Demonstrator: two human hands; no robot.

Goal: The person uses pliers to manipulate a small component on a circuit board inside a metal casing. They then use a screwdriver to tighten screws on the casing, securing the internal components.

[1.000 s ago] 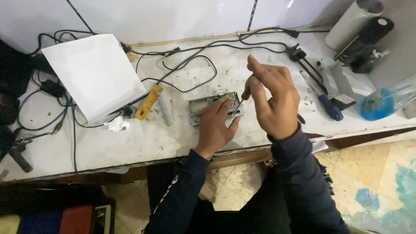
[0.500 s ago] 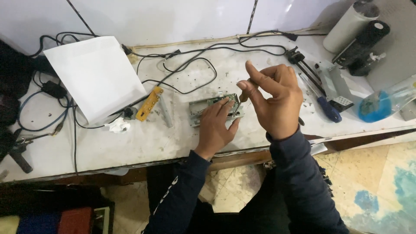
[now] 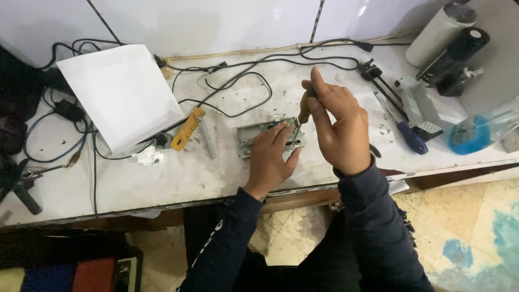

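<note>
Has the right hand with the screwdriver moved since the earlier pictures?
Yes. The right hand has turned, so the brown-handled screwdriver now stands more upright over the metal module; the hand itself stays beside the module.

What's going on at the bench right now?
A person is working on a small metal-framed circuit module on a white workbench. The left hand presses down on the module, while the right hand holds a screwdriver upright with its tip at the module. A blue-handled screwdriver lies unused to the right.
</note>
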